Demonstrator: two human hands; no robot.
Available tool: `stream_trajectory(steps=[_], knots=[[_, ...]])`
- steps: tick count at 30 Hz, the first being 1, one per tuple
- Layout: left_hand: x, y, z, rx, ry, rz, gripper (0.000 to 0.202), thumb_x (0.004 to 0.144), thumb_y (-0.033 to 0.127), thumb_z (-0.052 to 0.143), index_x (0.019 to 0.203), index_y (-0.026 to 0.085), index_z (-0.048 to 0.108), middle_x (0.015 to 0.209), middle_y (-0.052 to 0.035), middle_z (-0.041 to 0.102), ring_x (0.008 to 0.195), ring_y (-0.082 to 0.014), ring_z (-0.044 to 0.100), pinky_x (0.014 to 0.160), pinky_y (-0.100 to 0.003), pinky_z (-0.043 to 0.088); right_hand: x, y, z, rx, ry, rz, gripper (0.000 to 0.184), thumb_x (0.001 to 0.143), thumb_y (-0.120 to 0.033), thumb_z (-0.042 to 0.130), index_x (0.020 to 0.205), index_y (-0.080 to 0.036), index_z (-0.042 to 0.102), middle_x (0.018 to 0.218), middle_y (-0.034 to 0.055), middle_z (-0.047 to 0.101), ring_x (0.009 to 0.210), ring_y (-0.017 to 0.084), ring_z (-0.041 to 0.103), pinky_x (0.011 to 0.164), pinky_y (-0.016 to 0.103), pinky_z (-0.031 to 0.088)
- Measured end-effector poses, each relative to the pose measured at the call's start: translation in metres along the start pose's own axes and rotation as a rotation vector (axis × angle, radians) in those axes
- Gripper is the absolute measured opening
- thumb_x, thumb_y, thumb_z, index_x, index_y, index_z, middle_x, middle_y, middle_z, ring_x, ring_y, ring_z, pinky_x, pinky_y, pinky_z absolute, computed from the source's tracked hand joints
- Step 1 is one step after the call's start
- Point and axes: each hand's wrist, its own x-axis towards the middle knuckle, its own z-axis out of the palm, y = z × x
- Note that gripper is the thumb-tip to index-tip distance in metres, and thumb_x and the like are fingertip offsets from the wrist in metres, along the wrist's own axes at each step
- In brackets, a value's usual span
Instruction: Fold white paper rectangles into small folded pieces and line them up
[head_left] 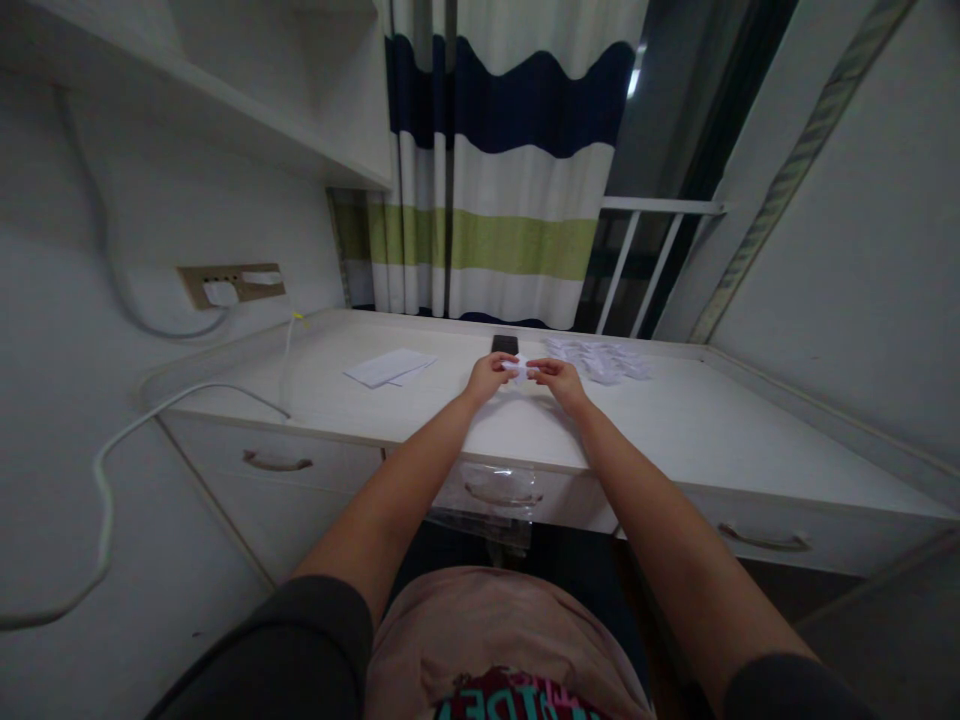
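Observation:
Between my two hands is a small white piece of paper (519,369), pinched from both sides just above the desk. My left hand (491,374) has its fingers closed on the paper's left end. From the other side, the fingers of my right hand (557,379) grip the right end. How the paper is folded is too small to make out. Right behind my hands lies a black flat object (505,345). Several small folded white papers (600,360) are spread to the right of my right hand. Flat white sheets (390,367) lie to the left.
The white desk (675,430) has drawers along its front, with clear plastic (499,490) hanging at the middle one. A white cable (187,393) crosses the desk's left edge. Plugs sit in the wall socket (231,285). A striped curtain (517,190) hangs behind.

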Motion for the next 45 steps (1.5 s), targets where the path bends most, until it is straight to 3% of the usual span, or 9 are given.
stream_trajectory(steps=[11,19,30,37,45], knots=[[-0.001,0.001,0.0,0.069,0.02,-0.016,0.023,0.061,0.01,0.068,0.084,0.011,0.067,0.075,-0.0057,0.069,0.066,-0.0116,0.059,0.061,-0.023,0.043,0.001,0.004,-0.001,-0.013,0.005,-0.008,0.035,0.052,-0.037,0.075,0.079,-0.015,0.071,0.072,0.0064,0.069,0.064,0.016,0.061,0.065,0.031,0.048],[0.0,-0.003,-0.001,0.102,0.024,0.007,0.021,0.061,0.015,0.07,0.082,0.012,0.071,0.089,-0.01,0.07,0.075,-0.0146,0.062,0.07,-0.026,0.046,0.004,0.007,0.0,-0.066,0.027,-0.037,0.028,0.055,-0.035,0.072,0.075,-0.015,0.071,0.065,0.0053,0.068,0.061,0.016,0.059,0.061,0.03,0.046],[0.002,-0.006,-0.002,0.247,0.054,0.031,0.024,0.065,0.025,0.07,0.085,0.013,0.072,0.071,-0.005,0.067,0.063,-0.0123,0.055,0.058,-0.023,0.04,0.003,0.003,-0.002,-0.212,0.055,-0.126,0.017,0.062,-0.032,0.068,0.071,-0.018,0.071,0.076,0.0059,0.071,0.072,0.019,0.062,0.075,0.034,0.047],[0.0,-0.003,-0.003,0.373,0.158,0.176,0.015,0.059,0.023,0.074,0.072,0.018,0.072,0.076,-0.0027,0.063,0.067,-0.0105,0.052,0.066,-0.023,0.043,0.003,0.003,-0.002,-0.239,0.061,-0.126,0.021,0.062,-0.035,0.068,0.072,-0.017,0.071,0.076,0.0069,0.071,0.073,0.02,0.062,0.074,0.034,0.047],[-0.004,0.004,0.0,0.221,0.047,-0.037,0.013,0.066,0.022,0.068,0.075,0.013,0.069,0.063,-0.0029,0.064,0.052,-0.0098,0.054,0.053,-0.022,0.04,0.002,0.003,-0.002,-0.205,0.052,-0.089,0.029,0.059,-0.042,0.07,0.071,-0.016,0.07,0.072,0.0062,0.069,0.068,0.018,0.06,0.066,0.032,0.046]])
